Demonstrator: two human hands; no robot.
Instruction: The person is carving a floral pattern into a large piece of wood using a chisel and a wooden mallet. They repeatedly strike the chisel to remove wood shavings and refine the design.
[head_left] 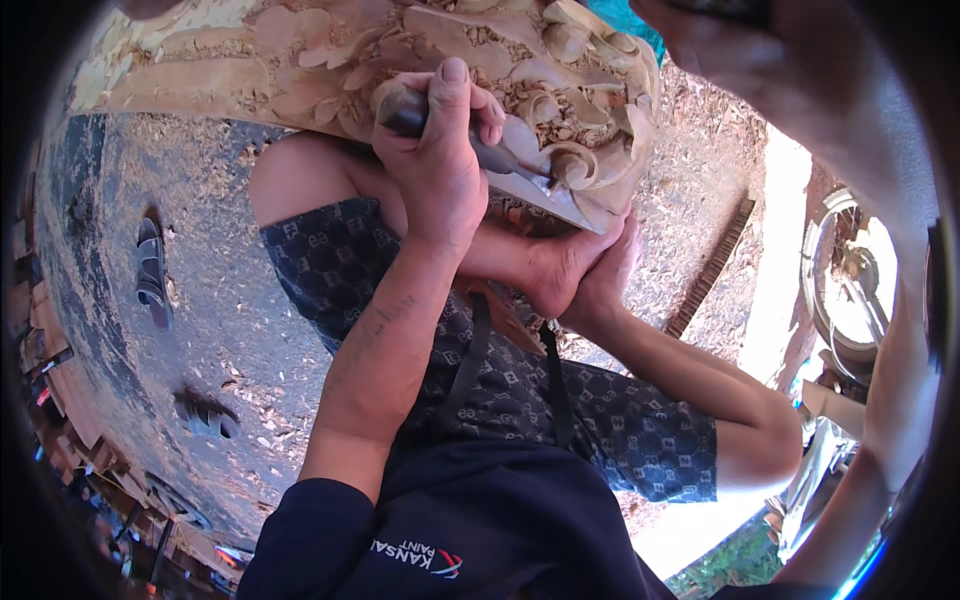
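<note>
My left hand (440,165) is wrapped round the dark handle of a carving chisel (492,157), thumb lying along the top. The chisel slants down to the right, and its tip meets the wood beside a curled scroll (573,165) near the panel's right end. The thick wooden panel (190,85) bears carved leaves and scrolls, strewn with shavings. My right hand (735,55) is raised close to the camera at the upper right, large and blurred. Its fingers look closed by a dark object (722,8) cut off by the picture's edge; its kind is hidden.
My bare legs are folded beneath the panel's near edge, a foot (560,275) close under its corner. Sandals (152,262) lie on the chip-strewn ground at left. A ridged brown strip (710,268) and a spoked wheel (850,275) are at right.
</note>
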